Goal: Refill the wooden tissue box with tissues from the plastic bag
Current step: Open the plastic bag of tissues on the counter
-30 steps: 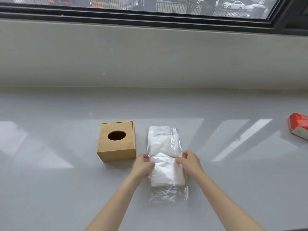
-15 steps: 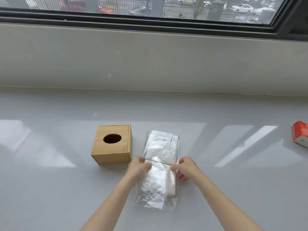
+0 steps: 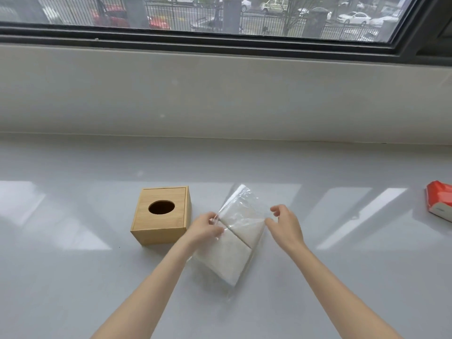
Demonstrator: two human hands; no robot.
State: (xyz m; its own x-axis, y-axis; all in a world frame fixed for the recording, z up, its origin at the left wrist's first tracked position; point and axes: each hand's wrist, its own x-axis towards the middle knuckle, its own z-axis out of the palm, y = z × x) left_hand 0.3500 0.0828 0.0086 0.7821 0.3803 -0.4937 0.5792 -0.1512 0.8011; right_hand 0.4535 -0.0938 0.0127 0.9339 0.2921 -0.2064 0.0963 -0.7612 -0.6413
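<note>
Tissues [image 3: 234, 245] in the plastic bag [image 3: 241, 209] now sit lifted and skewed — left hand [image 3: 206, 227] pinches the film; right hand [image 3: 285, 223] has let go, fingers loose; wooden tissue box [image 3: 161, 215] awaits — unpacking just beginning.

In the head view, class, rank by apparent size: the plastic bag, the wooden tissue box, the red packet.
1. plastic bag, largest.
2. wooden tissue box, somewhat smaller.
3. red packet, smallest, though the frame edge cuts it off, so its full size is unsure.

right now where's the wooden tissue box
In the head view the wooden tissue box sits on the grey counter, left of centre, just left of the plastic bag and the left hand.
</note>
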